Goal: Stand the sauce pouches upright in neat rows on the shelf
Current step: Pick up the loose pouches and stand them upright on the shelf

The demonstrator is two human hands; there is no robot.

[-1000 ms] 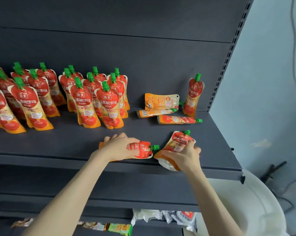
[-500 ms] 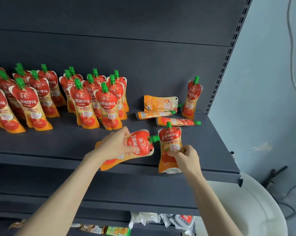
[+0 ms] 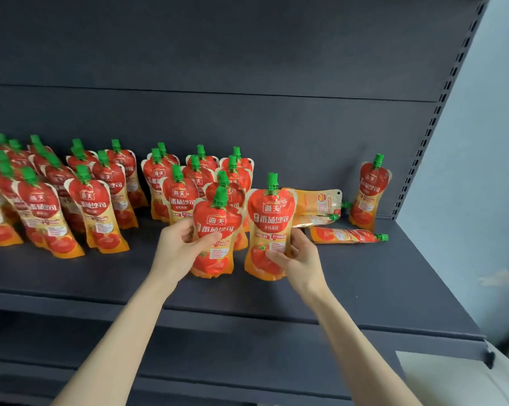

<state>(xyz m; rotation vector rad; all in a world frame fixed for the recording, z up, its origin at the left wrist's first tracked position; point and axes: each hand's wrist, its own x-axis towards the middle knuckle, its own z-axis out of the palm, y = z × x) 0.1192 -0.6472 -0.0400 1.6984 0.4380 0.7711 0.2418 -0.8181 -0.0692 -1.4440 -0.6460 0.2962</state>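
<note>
Red-and-orange sauce pouches with green caps stand in rows on the dark grey shelf (image 3: 379,276). My left hand (image 3: 180,247) grips one pouch (image 3: 215,230) upright, its base near the shelf, just in front of the standing group (image 3: 177,194). Beside it on the right, my right hand (image 3: 297,253) holds a second pouch (image 3: 270,221) upright. Behind the right hand, three pouches lie flat: one (image 3: 317,200) against the back, one (image 3: 314,219) under it, one (image 3: 347,235) nearer the front. A single pouch (image 3: 370,191) stands at the far right.
More upright pouches (image 3: 42,212) fill the shelf's left part. The shelf's back panel (image 3: 247,121) is dark grey, with a slotted upright post (image 3: 440,112) at the right end. A pale blue wall (image 3: 487,171) lies beyond. A white object (image 3: 464,376) sits low right.
Both hands lifted their pouches from lying near the front edge, turned them upright and carried them back toward the standing rows. The view has moved closer to the shelf.
</note>
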